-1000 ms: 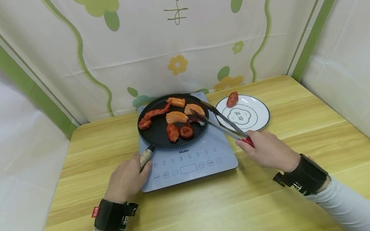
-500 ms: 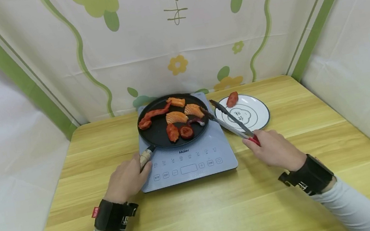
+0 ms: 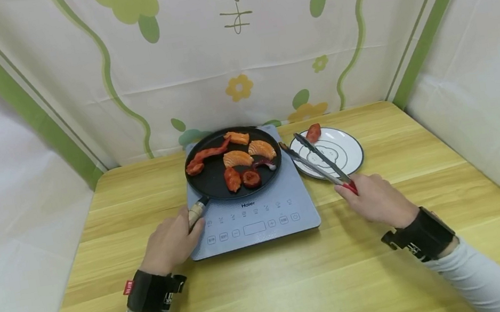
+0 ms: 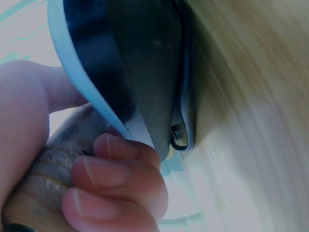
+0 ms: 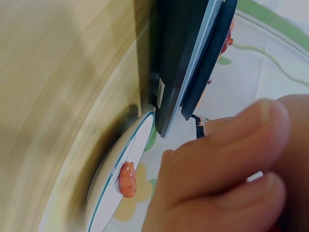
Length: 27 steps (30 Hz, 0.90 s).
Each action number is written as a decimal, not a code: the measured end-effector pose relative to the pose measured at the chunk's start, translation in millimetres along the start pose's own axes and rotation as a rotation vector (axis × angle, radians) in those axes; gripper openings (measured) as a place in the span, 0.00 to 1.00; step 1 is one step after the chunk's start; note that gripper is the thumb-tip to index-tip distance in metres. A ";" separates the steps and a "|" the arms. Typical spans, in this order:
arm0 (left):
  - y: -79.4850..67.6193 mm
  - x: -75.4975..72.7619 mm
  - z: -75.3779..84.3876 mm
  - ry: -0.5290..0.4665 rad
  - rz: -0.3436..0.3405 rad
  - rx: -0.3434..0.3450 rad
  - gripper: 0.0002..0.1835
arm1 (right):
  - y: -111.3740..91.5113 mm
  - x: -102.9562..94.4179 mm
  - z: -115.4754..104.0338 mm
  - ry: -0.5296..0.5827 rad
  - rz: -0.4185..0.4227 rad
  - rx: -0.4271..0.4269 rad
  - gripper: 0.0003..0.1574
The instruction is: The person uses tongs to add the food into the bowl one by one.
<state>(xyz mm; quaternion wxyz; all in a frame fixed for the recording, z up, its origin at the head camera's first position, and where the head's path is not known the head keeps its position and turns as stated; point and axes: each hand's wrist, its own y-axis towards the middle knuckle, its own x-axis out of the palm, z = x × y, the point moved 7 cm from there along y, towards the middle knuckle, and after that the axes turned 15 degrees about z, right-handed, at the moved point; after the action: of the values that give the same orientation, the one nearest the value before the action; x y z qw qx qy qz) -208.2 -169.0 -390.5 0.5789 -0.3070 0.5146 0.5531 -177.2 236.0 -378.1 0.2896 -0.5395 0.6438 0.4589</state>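
My left hand (image 3: 171,243) grips the wooden handle (image 3: 195,213) of a black frying pan (image 3: 211,187). In the left wrist view its fingers (image 4: 104,171) curl around that handle. The pan holds orange salmon slices (image 3: 238,158), a long red strip (image 3: 208,153), a red chunk (image 3: 232,180), a round dark-red piece (image 3: 251,179) and a purplish tentacle-like piece (image 3: 264,164). My right hand (image 3: 380,201) holds tongs (image 3: 326,159) by their red handles. The tongs' arms are spread, nothing between the tips, over the left part of a white plate (image 3: 353,154). One red piece (image 3: 313,133) lies on that plate.
Under the pan is a grey induction cooker (image 3: 252,212) with touch buttons along its front. Both it and the plate stand on a wooden table (image 3: 270,293). A flower-patterned cloth (image 3: 197,61) rises behind, with white cloth at both sides.
My right hand has drawn the tongs rightward, from the tentacle-like piece in the pan to over the plate's left side. The food stays in the pan. My left hand has kept its place.
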 end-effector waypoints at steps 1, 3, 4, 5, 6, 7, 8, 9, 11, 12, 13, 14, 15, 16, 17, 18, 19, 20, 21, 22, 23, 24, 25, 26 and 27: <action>0.0 0.0 -0.1 -0.002 0.000 -0.001 0.35 | 0.2 0.1 1.0 -0.003 0.001 0.000 0.27; 0.1 -0.1 -0.3 -0.006 0.001 -0.002 0.34 | 0.5 0.0 3.0 -0.004 0.001 0.003 0.27; 0.1 -0.1 -0.4 -0.009 0.002 -0.003 0.33 | 0.7 0.0 4.0 -0.004 0.003 0.003 0.26; 0.0 -0.1 -0.4 -0.011 0.002 -0.003 0.33 | 0.9 -0.2 4.8 -0.004 0.004 0.004 0.26; 0.0 0.0 -0.5 -0.013 0.003 -0.003 0.32 | 1.0 -0.3 5.9 -0.006 0.006 0.005 0.26; -0.1 -0.1 -0.6 -0.014 0.004 -0.002 0.32 | 1.2 -0.3 7.0 -0.009 0.008 0.006 0.26; -0.1 -0.1 -0.6 -0.015 0.004 -0.002 0.32 | 1.3 -0.2 8.2 -0.011 0.008 0.008 0.27; -0.1 0.0 -0.6 -0.016 0.005 -0.001 0.32 | 1.3 -0.1 9.3 -0.011 0.007 0.011 0.28; -0.2 0.1 -0.6 -0.017 0.004 -0.001 0.32 | 1.4 0.1 11.5 -0.013 0.003 0.016 0.30; -0.1 0.1 -0.6 -0.016 0.004 0.000 0.32 | 1.4 0.4 12.6 -0.011 -0.001 0.020 0.31; 0.0 0.1 -0.6 -0.014 0.004 0.000 0.33 | 1.5 0.6 13.7 -0.009 -0.004 0.023 0.31; 0.1 0.1 -0.6 -0.012 0.005 0.000 0.33 | 1.5 0.8 14.8 -0.006 -0.009 0.027 0.32; 0.1 0.1 -0.6 -0.011 0.004 0.000 0.33 | 1.7 0.6 15.8 -0.005 -0.011 0.030 0.32; 0.2 0.2 -0.6 -0.012 0.004 -0.001 0.32 | 1.9 0.6 16.8 -0.005 -0.014 0.033 0.32; 0.2 0.3 -0.6 -0.013 0.004 -0.002 0.32 | 2.3 0.6 17.6 -0.004 -0.017 0.035 0.33; 0.2 0.3 -0.6 -0.012 0.005 0.000 0.32 | 2.7 0.4 18.7 -0.007 -0.019 0.038 0.33; 0.1 0.2 -0.6 -0.013 0.005 -0.001 0.32 | 3.2 0.1 19.8 -0.010 -0.021 0.043 0.32; 0.1 0.3 -0.7 -0.015 0.003 -0.003 0.32 | 3.6 -0.2 20.8 -0.012 -0.023 0.047 0.33; 0.1 0.4 -0.8 -0.017 0.002 -0.005 0.31 | 4.1 -0.5 21.8 -0.014 -0.025 0.050 0.34; 0.1 0.5 -1.0 -0.019 0.001 -0.007 0.31 | 4.6 -0.6 22.9 -0.018 -0.025 0.050 0.34; 0.2 0.6 -1.1 -0.020 -0.001 -0.009 0.31 | 5.0 -0.8 23.9 -0.020 -0.023 0.050 0.33; 0.1 0.8 -1.2 -0.019 -0.003 -0.011 0.31 | 5.4 -0.9 25.3 -0.023 -0.023 0.052 0.33; 0.2 0.9 -1.4 -0.020 -0.005 -0.014 0.31 | 5.8 -0.7 26.7 -0.023 -0.024 0.055 0.33; 0.2 1.1 -1.5 -0.020 -0.006 -0.016 0.30 | 6.1 -0.5 27.9 -0.025 -0.025 0.056 0.33; 0.3 1.3 -1.5 -0.020 -0.007 -0.018 0.30 | 6.5 -0.2 29.4 -0.025 -0.028 0.060 0.33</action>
<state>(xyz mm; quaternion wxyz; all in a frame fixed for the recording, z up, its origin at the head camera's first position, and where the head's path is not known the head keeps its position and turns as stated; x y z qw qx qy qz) -209.1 -169.9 -392.1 0.5832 -0.3083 0.5027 0.5586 -187.0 262.6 -388.3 0.3201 -0.5336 0.6460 0.4422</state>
